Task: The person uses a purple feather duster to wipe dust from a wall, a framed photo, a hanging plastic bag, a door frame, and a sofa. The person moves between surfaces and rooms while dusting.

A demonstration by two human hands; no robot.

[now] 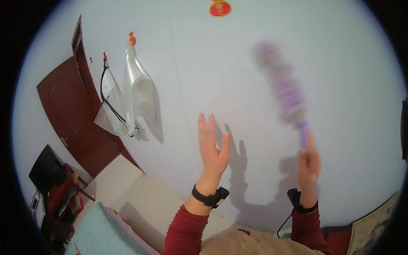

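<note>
A purple fluffy duster, blurred by motion, is tilted up and to the left in front of the pale wall. My right hand grips its purple handle. To the left, my left hand is raised with fingers apart and nothing in it; whether it touches the wall cannot be told. Its shadow falls on the wall just to its right. Each wrist wears a black strap with a small device.
A clear plastic bag and a white bag with black straps hang from wall hooks. Farther left are a brown door and a dark monitor on a reddish table. A blue-covered bed lies below. A red decoration is overhead.
</note>
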